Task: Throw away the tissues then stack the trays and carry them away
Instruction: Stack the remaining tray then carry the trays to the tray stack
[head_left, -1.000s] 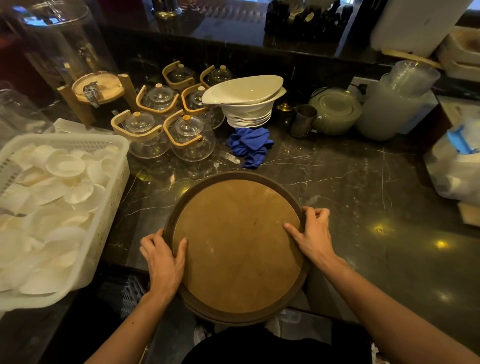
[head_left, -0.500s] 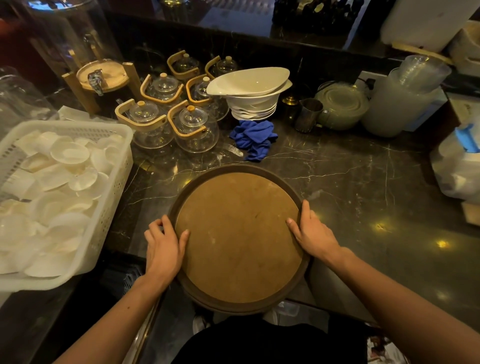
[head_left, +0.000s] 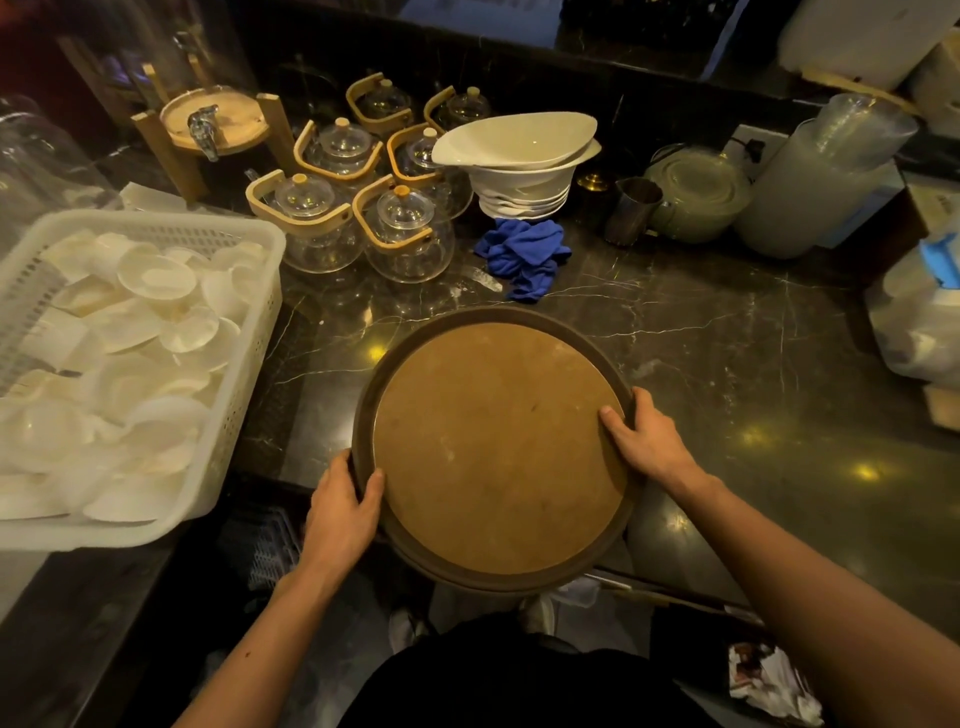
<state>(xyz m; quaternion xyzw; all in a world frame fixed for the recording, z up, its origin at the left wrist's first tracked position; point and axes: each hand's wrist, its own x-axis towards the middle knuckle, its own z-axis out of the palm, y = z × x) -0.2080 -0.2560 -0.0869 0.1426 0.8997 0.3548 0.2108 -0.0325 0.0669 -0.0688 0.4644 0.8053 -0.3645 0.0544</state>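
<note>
i grip the round brown trays (head_left: 496, 447), at least two stacked by the rims i can see, with my left hand (head_left: 340, 512) and right hand (head_left: 647, 441) closed on opposite edges; their near half overhangs the dark marble counter's (head_left: 737, 353) front edge. beyond stand five glass teapots (head_left: 405, 228), one blue cloth (head_left: 524, 257) and one stack of white bowls (head_left: 519, 161); one white basket (head_left: 244, 332) sits left, with bare counter to the right.

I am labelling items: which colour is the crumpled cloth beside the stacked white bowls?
The cloth is bright blue, plain with no pattern. The head view shows it.
</note>
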